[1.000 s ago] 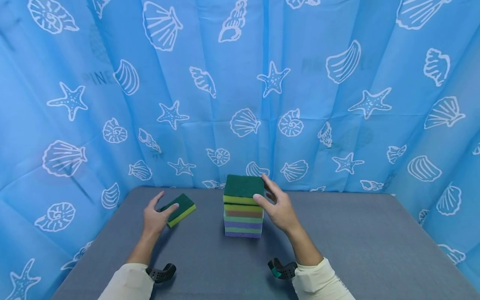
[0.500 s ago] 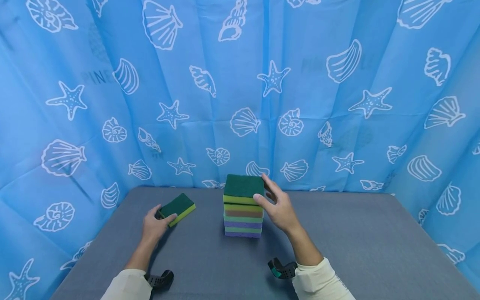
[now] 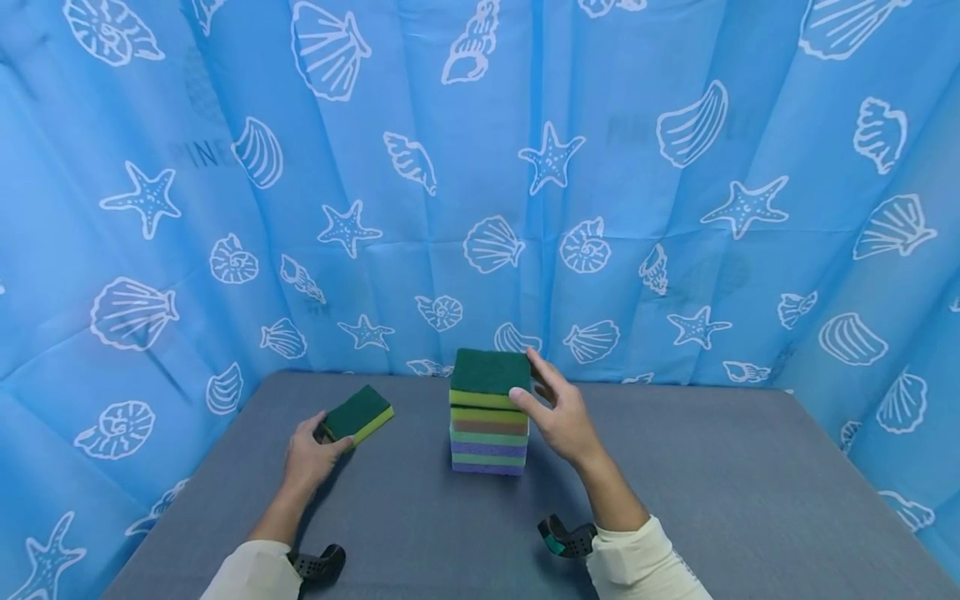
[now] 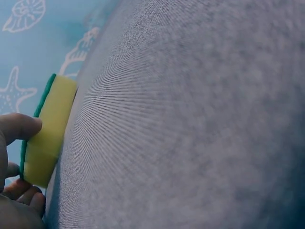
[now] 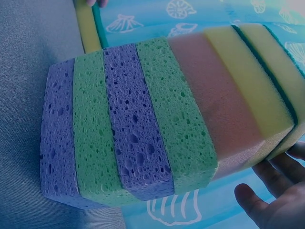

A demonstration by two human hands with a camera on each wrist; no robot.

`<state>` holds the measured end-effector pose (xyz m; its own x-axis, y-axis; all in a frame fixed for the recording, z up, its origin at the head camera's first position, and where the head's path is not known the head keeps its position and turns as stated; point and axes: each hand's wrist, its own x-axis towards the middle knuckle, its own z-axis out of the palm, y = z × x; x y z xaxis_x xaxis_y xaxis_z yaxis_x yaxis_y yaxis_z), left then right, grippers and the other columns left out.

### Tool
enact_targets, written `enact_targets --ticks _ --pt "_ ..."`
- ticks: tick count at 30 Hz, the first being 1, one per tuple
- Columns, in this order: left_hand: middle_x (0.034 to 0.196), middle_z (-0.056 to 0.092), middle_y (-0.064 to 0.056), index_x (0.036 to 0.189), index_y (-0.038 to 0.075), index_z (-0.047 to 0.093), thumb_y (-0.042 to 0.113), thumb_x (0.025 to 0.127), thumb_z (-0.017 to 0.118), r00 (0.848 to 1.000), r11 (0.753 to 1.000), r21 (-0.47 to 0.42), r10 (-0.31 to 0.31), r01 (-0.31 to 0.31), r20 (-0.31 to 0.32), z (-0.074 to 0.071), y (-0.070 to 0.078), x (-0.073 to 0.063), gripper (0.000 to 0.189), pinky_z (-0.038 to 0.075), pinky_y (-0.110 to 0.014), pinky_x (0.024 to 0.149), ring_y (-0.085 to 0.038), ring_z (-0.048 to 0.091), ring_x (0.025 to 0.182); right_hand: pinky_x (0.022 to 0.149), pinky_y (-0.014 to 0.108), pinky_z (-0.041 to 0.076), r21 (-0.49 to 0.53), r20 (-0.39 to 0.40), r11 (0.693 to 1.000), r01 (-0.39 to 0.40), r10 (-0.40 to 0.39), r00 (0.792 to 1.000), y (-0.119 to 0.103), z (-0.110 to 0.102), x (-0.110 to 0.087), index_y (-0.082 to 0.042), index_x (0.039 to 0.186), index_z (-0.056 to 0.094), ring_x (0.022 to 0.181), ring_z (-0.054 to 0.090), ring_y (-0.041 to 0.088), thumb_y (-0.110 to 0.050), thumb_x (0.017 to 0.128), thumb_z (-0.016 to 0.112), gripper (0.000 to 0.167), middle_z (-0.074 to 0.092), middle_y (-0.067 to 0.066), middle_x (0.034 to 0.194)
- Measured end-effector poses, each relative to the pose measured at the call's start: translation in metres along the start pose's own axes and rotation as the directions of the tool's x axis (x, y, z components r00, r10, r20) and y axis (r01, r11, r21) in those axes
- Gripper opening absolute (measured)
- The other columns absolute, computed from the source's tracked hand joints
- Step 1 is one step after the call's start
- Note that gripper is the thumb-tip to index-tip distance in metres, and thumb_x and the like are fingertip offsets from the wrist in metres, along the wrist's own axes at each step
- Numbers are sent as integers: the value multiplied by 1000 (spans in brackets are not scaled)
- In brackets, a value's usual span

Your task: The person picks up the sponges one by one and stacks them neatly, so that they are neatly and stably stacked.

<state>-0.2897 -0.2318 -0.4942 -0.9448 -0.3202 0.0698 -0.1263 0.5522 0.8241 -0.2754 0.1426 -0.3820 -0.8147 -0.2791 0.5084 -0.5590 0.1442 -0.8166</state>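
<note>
My left hand [image 3: 310, 457] grips the near-left end of a yellow sponge with a dark green scouring top [image 3: 358, 412], its thumb along the front side and its fingers round the back. In the left wrist view this scrub sponge [image 4: 51, 131] stands out past the thumb, low at the grey surface. A neat stack of sponges [image 5: 128, 124] rises at the middle: purple and green layers below, then a brownish-pink one, then yellow with green pads on top. My right hand [image 3: 558, 414] rests at the stack's upper right side, thumb by the front corner, fingers extended toward the back.
Both objects are on a grey cloth-covered table [image 3: 697, 483]. A blue curtain with white shells and starfish [image 3: 480, 183] hangs along its back and sides. Black straps [image 3: 318, 565] show at both wrists.
My left hand's raised fingers have come down and closed round the end of the single sponge, which has shifted very slightly. The right hand and the stack have stayed in place.
</note>
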Motion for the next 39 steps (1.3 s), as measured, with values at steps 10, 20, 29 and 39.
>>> enact_targets --ticks 10,20,29,39 --pt "138 34 -32 145 -11 31 14 88 71 999 1000 -25 7 -8 -35 -2 0 -3 74 38 -55 98 -47 39 124 105 54 30 15 -4 1000 18 -18 1000 28 0 3 -4 151 31 134 35 36 -13 97 58 61 30 15 152" --pt "140 34 -30 144 -9 33 16 89 70 998 996 -70 51 -53 -27 -11 5 -10 71 43 -54 93 -46 42 122 105 55 31 2 -7 1000 11 -11 1000 27 0 4 -4 151 31 134 35 35 -13 97 59 61 31 16 152" --pt "138 40 -27 142 -9 39 12 86 74 985 979 -117 161 -167 -61 -21 17 -16 69 40 -54 97 -43 41 125 105 55 31 7 -7 1000 -6 7 1000 26 0 3 -2 151 29 134 35 37 -10 96 60 64 29 18 152" --pt "134 44 -24 139 -8 44 10 85 75 944 931 -156 319 -329 -89 -31 36 -25 65 40 -55 96 -41 43 123 105 55 30 7 -10 1000 1 -1 1000 26 0 2 -3 150 31 134 35 36 -13 97 59 61 30 17 152"
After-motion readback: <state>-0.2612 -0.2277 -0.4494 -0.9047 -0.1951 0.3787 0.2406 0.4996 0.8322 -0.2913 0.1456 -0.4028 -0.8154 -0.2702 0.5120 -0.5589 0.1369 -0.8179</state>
